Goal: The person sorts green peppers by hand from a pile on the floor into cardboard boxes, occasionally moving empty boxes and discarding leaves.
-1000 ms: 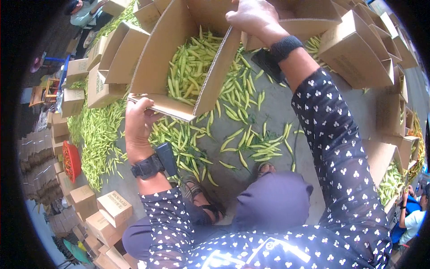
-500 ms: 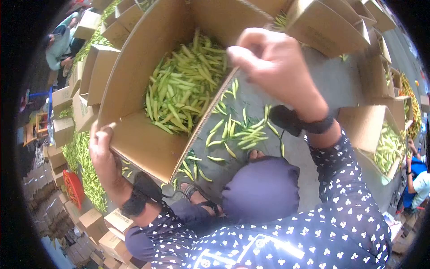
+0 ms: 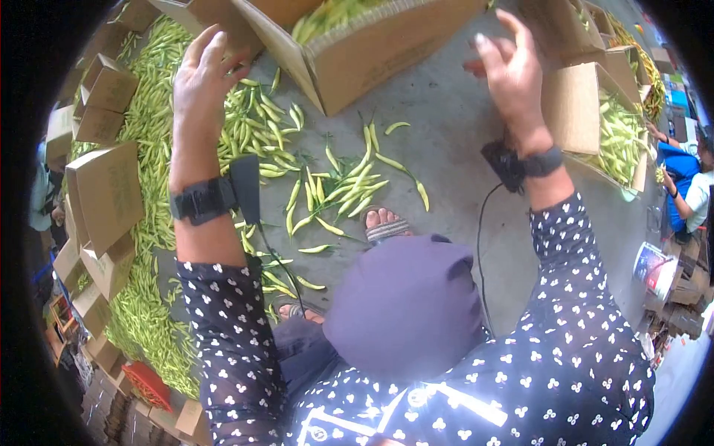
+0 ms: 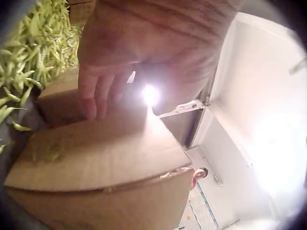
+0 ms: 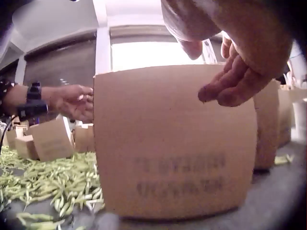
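An open cardboard box (image 3: 387, 56) stands on the grey floor at the top of the head view, with pale green chili peppers (image 3: 335, 15) inside. My left hand (image 3: 201, 85) is raised at the left of the box, its fingers loosely bent and holding nothing. On the other side my right hand (image 3: 515, 85) hovers off the box's corner, fingers spread and relaxed. In the right wrist view the box's printed side (image 5: 172, 139) faces the camera, with the right fingers (image 5: 235, 93) overlapping its upper part. The left wrist view puts the left fingers (image 4: 98, 96) close over cardboard.
Loose chili peppers (image 3: 338, 186) lie on the floor before my feet, and a long heap (image 3: 152, 134) spreads along the left. Another pepper-filled box (image 3: 576, 104) stands at the right. Several boxes line the left, near a red basket (image 3: 146, 386). A person (image 3: 688, 182) is at far right.
Both hands gripped the box's edges earlier and have let go of it. The box has moved forward, away from my body, and the head view has turned.
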Demonstrator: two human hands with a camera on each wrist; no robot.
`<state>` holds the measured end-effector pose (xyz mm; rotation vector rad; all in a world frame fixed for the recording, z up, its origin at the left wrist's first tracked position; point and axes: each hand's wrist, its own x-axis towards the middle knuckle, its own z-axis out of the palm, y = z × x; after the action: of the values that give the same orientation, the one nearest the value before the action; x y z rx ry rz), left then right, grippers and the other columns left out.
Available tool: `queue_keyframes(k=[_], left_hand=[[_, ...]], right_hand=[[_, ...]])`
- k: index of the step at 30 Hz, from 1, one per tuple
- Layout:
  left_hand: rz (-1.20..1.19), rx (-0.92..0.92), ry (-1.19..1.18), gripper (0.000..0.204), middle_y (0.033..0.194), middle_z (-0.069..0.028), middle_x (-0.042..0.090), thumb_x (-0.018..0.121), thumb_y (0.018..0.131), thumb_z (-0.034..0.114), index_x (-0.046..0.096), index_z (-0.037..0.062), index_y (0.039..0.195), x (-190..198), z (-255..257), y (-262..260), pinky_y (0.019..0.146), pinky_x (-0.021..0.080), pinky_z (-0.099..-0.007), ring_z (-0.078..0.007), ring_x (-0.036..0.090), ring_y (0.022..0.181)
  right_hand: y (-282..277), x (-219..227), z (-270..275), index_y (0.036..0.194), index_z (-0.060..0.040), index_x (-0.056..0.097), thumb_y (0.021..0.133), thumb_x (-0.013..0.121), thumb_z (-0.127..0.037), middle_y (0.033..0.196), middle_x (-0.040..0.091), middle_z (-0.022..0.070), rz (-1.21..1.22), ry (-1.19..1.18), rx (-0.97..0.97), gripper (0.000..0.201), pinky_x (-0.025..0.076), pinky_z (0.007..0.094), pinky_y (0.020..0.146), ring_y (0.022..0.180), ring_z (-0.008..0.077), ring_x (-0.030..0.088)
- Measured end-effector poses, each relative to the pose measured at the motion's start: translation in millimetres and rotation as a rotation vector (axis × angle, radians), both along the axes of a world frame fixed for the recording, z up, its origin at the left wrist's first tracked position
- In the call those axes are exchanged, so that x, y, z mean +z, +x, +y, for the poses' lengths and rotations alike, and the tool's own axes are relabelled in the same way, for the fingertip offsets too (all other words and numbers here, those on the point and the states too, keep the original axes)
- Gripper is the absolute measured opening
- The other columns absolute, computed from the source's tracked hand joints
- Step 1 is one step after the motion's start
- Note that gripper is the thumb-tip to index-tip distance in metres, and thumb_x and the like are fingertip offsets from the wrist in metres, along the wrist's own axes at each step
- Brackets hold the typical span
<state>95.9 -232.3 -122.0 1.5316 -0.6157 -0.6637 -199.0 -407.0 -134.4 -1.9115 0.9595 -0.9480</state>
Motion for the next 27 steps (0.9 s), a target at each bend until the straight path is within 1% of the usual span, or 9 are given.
queue_keyframes(k=[2, 4, 6, 10, 13, 15, 20, 22, 27], left_hand=[[-0.115, 0.109, 0.161, 0.046, 0.108, -0.0106, 0.060, 0.060, 0.089, 0.027, 0.051, -0.0006, 0.124, -5.0, 21.7, -18.7, 0.076, 0.052, -0.0273, -0.0187, 0.062, 0.093], [-0.272, 0.055, 0.468, 0.052, 0.107, -0.0145, 0.062, 0.068, 0.080, 0.029, 0.054, -0.0004, 0.120, -72.8, 67.0, -16.0, 0.083, 0.049, -0.0358, -0.0248, 0.060, 0.099], [-0.379, -0.102, 0.807, 0.061, 0.109, -0.0204, 0.061, 0.080, 0.065, 0.032, 0.057, 0.0011, 0.112, -96.0, 114.7, -62.0, 0.088, 0.047, -0.0399, -0.0309, 0.059, 0.103], [-0.437, -0.533, 1.216, 0.098, 0.117, -0.0228, 0.052, 0.086, 0.056, 0.035, 0.034, 0.0112, 0.136, -127.4, 174.7, -147.6, 0.078, 0.052, -0.0462, -0.0397, 0.061, 0.097], [-0.344, -0.460, 1.269, 0.092, 0.118, -0.0219, 0.049, 0.084, 0.059, 0.025, 0.035, 0.0158, 0.136, -139.2, 169.9, -189.5, 0.074, 0.053, -0.0469, -0.0412, 0.062, 0.091], [-0.396, -0.393, 1.042, 0.086, 0.116, -0.0206, 0.048, 0.078, 0.062, 0.014, 0.036, 0.0193, 0.136, -148.7, 166.6, -201.3, 0.073, 0.053, -0.0467, -0.0423, 0.061, 0.087], [-0.485, -0.297, 0.835, 0.088, 0.116, -0.0184, 0.047, 0.076, 0.061, 0.009, 0.035, 0.0190, 0.138, -141.6, 121.4, -179.7, 0.075, 0.052, -0.0453, -0.0404, 0.059, 0.093], [-0.558, -0.323, 0.794, 0.091, 0.117, -0.0180, 0.046, 0.079, 0.060, 0.012, 0.034, 0.0178, 0.139, -144.6, 110.3, -172.8, 0.078, 0.052, -0.0442, -0.0384, 0.059, 0.094], [-0.856, -0.453, 0.868, 0.068, 0.112, -0.0141, 0.049, 0.073, 0.061, 0.010, 0.048, 0.0105, 0.124, -156.1, 94.5, -177.0, 0.070, 0.053, -0.0390, -0.0316, 0.058, 0.092]], right_hand=[[-26.1, -27.7, 26.0, 0.113, -0.0024, 0.053, 0.081, 0.068, -0.022, 0.069, 0.065, 0.0090, 0.158, 0.038, -0.076, 0.041, 0.050, 0.0313, 0.060, 0.062, 0.0187, 0.064], [-71.4, -93.5, 55.4, 0.114, -0.0007, 0.052, 0.074, 0.073, -0.023, 0.080, 0.066, 0.0142, 0.504, 0.019, 0.127, 0.050, 0.051, 0.0360, 0.065, 0.072, 0.0269, 0.065], [-90.5, -123.4, 105.0, 0.116, -0.0029, 0.051, 0.070, 0.074, -0.023, 0.098, 0.061, 0.0192, 0.746, 0.191, 0.227, 0.055, 0.050, 0.0412, 0.074, 0.087, 0.0340, 0.062], [-77.2, -151.3, 147.5, 0.115, -0.0062, 0.052, 0.073, 0.070, -0.019, 0.102, 0.059, 0.0185, 0.785, 0.096, 0.233, 0.048, 0.050, 0.0428, 0.077, 0.090, 0.0367, 0.060], [-57.4, -171.0, 146.9, 0.112, -0.0064, 0.053, 0.074, 0.065, -0.015, 0.101, 0.059, 0.0177, 0.731, 0.196, 0.251, 0.040, 0.050, 0.0433, 0.076, 0.089, 0.0374, 0.060], [-40.7, -177.0, 140.0, 0.110, -0.0072, 0.053, 0.074, 0.063, -0.013, 0.101, 0.060, 0.0172, 0.655, 0.195, 0.338, 0.038, 0.050, 0.0433, 0.075, 0.087, 0.0374, 0.060], [7.8, -142.3, 128.7, 0.114, -0.0109, 0.054, 0.073, 0.064, -0.013, 0.108, 0.058, 0.0147, 0.552, 0.322, 0.534, 0.043, 0.050, 0.0419, 0.075, 0.092, 0.0349, 0.059], [13.7, -134.2, 128.8, 0.121, -0.0149, 0.053, 0.068, 0.070, -0.015, 0.120, 0.052, 0.0123, 0.592, -0.139, 0.701, 0.056, 0.051, 0.0410, 0.076, 0.103, 0.0321, 0.054], [6.4, -133.8, 138.2, 0.124, -0.0165, 0.053, 0.061, 0.076, -0.019, 0.128, 0.045, 0.0087, 0.780, -0.315, 0.825, 0.067, 0.051, 0.0422, 0.080, 0.115, 0.0303, 0.046]])
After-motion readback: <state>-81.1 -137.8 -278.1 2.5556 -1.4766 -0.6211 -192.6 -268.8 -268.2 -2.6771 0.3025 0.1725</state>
